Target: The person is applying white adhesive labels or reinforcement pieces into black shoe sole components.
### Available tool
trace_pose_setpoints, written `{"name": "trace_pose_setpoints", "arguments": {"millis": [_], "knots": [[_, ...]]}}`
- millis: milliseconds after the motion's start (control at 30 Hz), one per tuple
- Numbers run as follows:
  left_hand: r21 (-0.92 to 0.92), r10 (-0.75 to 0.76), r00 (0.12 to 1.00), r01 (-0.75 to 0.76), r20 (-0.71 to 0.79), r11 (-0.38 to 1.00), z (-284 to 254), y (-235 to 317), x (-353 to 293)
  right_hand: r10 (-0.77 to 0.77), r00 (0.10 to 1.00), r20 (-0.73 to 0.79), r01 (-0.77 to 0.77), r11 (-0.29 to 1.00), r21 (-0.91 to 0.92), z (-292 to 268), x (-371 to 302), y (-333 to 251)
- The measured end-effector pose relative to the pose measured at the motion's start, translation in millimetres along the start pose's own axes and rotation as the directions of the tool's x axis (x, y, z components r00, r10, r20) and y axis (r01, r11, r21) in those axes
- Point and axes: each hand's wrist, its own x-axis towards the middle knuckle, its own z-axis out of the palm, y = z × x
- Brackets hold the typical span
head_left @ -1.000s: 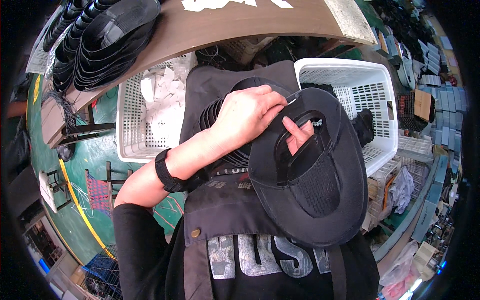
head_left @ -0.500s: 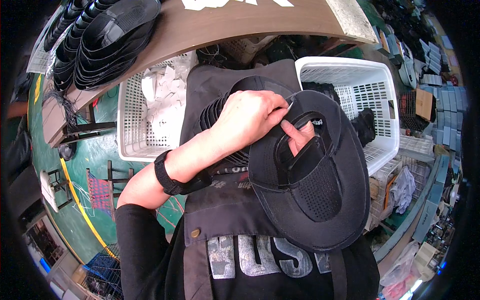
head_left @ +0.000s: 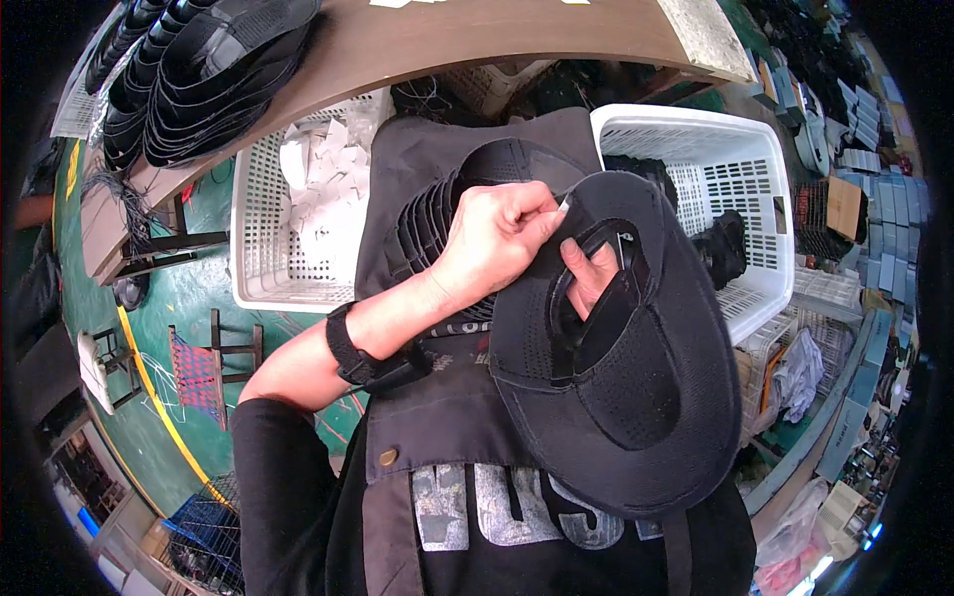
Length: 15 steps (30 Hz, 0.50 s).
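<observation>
A black shoe upper (head_left: 636,387) with a stitched, perforated middle and a wide rim hangs in front of my chest. My right hand (head_left: 592,278) holds it from behind; a thumb and part of the palm show through its opening, and the other fingers are hidden. At the upper's top left edge, my left hand (head_left: 497,238) is closed in a pinch. A small pale tip shows at its fingertips, too small to name. Several nested black shoe uppers (head_left: 422,223) rest on my apron-covered lap (head_left: 417,149), partly behind my left hand.
A white basket (head_left: 268,288) with white paper pieces stands at left, another white basket (head_left: 765,179) with black items at right. Ahead runs a brown table (head_left: 427,45) bearing stacked black uppers (head_left: 214,89). A stool with woven webbing (head_left: 199,372) stands on the green floor.
My left hand's pinch has shifted slightly left along the upper's edge. The upper has tilted a little, its lower end dropping slightly. My right thumb stays in the opening.
</observation>
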Motion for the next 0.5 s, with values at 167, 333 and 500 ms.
{"name": "trace_pose_setpoints", "arguments": {"millis": [167,333,500], "knots": [[0.020,-0.128,0.983,0.127,0.131,0.992,-2,4,6,0.052,0.996,-0.076,-0.075,0.938,-0.337,-13,-7,3],[0.143,-0.241,0.926,0.207,0.290,0.968,-18,12,19,0.086,0.977,-0.196,-0.077,0.996,0.051,4,-8,0],[0.197,0.063,0.996,-0.073,0.056,0.978,4,5,6,0.104,0.971,-0.214,-0.091,0.993,0.070,-12,2,7]]}}
